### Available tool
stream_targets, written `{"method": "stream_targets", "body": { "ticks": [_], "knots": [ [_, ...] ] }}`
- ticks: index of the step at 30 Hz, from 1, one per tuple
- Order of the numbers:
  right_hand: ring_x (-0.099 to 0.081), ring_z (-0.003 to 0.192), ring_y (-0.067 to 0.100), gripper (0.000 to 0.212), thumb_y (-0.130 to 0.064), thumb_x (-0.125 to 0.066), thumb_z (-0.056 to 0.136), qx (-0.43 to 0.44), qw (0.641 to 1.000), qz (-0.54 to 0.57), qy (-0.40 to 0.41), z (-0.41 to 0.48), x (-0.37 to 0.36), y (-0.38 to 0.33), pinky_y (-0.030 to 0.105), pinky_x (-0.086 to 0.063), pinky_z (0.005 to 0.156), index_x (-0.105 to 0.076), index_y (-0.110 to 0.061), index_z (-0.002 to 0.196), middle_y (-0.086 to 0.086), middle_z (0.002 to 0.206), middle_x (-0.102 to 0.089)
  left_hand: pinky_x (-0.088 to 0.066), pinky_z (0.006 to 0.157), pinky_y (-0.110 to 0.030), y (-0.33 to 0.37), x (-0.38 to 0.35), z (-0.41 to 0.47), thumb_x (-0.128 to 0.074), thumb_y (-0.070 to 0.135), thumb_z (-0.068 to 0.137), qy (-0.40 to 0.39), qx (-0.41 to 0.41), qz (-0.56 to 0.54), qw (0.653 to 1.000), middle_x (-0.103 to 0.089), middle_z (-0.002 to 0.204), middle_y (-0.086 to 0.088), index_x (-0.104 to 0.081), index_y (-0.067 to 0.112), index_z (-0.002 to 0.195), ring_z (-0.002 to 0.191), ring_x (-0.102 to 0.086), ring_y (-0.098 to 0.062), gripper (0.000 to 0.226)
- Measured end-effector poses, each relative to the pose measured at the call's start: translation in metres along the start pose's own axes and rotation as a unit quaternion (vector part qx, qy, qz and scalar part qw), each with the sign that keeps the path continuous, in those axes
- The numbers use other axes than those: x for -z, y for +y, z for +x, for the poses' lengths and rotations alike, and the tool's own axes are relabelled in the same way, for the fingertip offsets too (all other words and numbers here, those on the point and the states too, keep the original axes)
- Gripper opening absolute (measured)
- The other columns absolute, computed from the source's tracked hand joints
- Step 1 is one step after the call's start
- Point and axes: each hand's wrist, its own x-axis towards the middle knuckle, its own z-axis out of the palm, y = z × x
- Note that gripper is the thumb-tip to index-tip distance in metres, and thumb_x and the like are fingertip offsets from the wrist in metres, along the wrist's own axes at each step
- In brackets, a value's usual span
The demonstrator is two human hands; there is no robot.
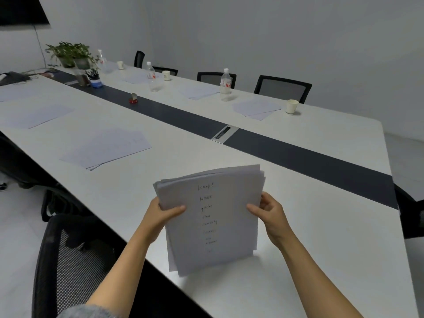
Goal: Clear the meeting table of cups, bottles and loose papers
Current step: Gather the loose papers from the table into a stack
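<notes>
- Left hand (164, 213) and right hand (270, 213) grip opposite edges of an upright paper stack (212, 222).
- Stack's lower edge rests on the white table (321, 249).

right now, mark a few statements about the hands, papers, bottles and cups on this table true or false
The left hand and right hand both grip the paper stack. True.
The paper stack lies flat on the table. False: it stands on its lower edge.
A water bottle stands beyond the dark strip. True.
The paper cup at far right lies tipped over. False: it stands upright.
The near side has nothing left to collect. False: loose sheets lie left of the hands.
</notes>
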Motion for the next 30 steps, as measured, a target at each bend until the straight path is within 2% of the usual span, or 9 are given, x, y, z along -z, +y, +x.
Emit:
{"method": "stream_targets", "body": {
  "ticks": [2,5,7,12,16,19,21,26,30],
  "knots": [
    [-0.070,0.073,0.005,0.025,0.006,-0.062,0.081,-0.011,1.000,-0.003,-0.002,0.000,-0.001,0.002,0.016,-0.054,0.062,-0.066,-0.017,0.091,-0.011,0.078,-0.074,-0.056,0.069,-0.027,-0.009,-0.002,-0.003,-0.089,0.042,0.031,0.024,0.015,-0.023,0.999,-0.075,0.088,0.001,-0.065,0.013,0.097,0.084,-0.071,-0.018,0.076],
    [-0.068,0.065,0.004,0.021,0.008,-0.062,0.080,-0.032,0.999,-0.008,-0.004,0.002,-0.005,0.001,0.014,-0.052,0.057,-0.068,-0.012,0.081,-0.010,0.069,-0.073,-0.053,0.075,-0.035,-0.012,-0.008,-0.006,-0.076,0.029,0.042,0.049,0.014,-0.030,0.998,-0.075,0.083,0.001,-0.069,0.014,0.089,0.079,-0.070,-0.016,0.050],
    [-0.067,0.062,0.003,0.021,0.009,-0.062,0.080,-0.035,0.999,0.001,-0.006,0.004,-0.005,0.001,0.014,-0.052,0.057,-0.067,-0.010,0.078,-0.010,0.066,-0.072,-0.053,0.075,-0.036,-0.010,-0.010,-0.007,-0.074,0.028,0.043,0.062,0.006,-0.024,0.998,-0.075,0.081,0.001,-0.070,0.015,0.085,0.077,-0.070,-0.014,0.045],
    [-0.067,0.060,0.002,0.022,0.010,-0.060,0.081,-0.010,0.999,0.033,0.003,0.000,-0.003,-0.002,0.015,-0.053,0.056,-0.066,-0.010,0.075,-0.009,0.064,-0.072,-0.056,0.064,-0.023,0.003,-0.014,-0.014,-0.074,0.029,0.043,0.063,-0.035,-0.029,0.997,-0.074,0.075,0.005,-0.077,0.026,0.071,0.072,-0.070,-0.009,0.029],
    [-0.069,0.070,0.004,0.025,0.009,-0.063,0.079,0.012,0.999,0.044,-0.015,-0.004,-0.001,-0.004,0.018,-0.055,0.061,-0.065,-0.015,0.087,-0.011,0.074,-0.074,-0.057,0.065,-0.023,0.005,-0.013,-0.018,-0.072,0.031,0.045,0.064,-0.053,-0.028,0.996,-0.074,0.076,0.007,-0.076,0.029,0.073,0.072,-0.069,-0.008,0.028],
    [-0.069,0.082,0.007,0.037,0.010,-0.068,0.074,-0.010,0.998,0.031,-0.050,-0.007,0.003,0.004,0.020,-0.055,0.068,-0.062,-0.018,0.098,-0.008,0.087,-0.074,-0.055,0.075,-0.033,-0.006,-0.007,-0.019,-0.073,0.030,0.047,0.060,-0.038,-0.016,0.997,-0.074,0.083,0.004,-0.075,0.028,0.082,0.081,-0.069,-0.012,0.035],
    [-0.068,0.083,0.008,0.034,0.009,-0.067,0.076,-0.050,0.997,0.009,-0.064,-0.008,0.003,0.012,0.020,-0.054,0.068,-0.063,-0.018,0.097,-0.007,0.090,-0.072,-0.052,0.079,-0.039,-0.016,-0.006,-0.021,-0.074,0.030,0.048,0.062,-0.026,-0.004,0.998,-0.073,0.089,0.000,-0.072,0.022,0.090,0.086,-0.068,-0.018,0.043],
    [-0.064,0.080,0.013,0.017,0.001,-0.062,0.084,-0.099,0.992,-0.036,-0.069,-0.012,-0.007,0.016,0.016,-0.053,0.063,-0.066,-0.015,0.085,-0.001,0.087,-0.068,-0.053,0.066,-0.018,-0.017,-0.016,-0.025,-0.072,0.037,0.049,0.070,-0.029,0.018,0.997,-0.073,0.086,0.010,-0.062,0.019,0.101,0.081,-0.067,-0.005,0.055],
    [-0.063,0.081,0.015,0.016,-0.001,-0.060,0.086,-0.080,0.993,-0.044,-0.068,-0.010,-0.007,0.008,0.018,-0.053,0.066,-0.065,-0.016,0.086,0.000,0.089,-0.067,-0.054,0.072,-0.023,-0.010,-0.016,-0.028,-0.070,0.024,0.062,0.088,-0.028,0.001,0.996,-0.073,0.086,0.009,-0.065,0.024,0.095,0.080,-0.067,-0.005,0.034]
  ]
}}
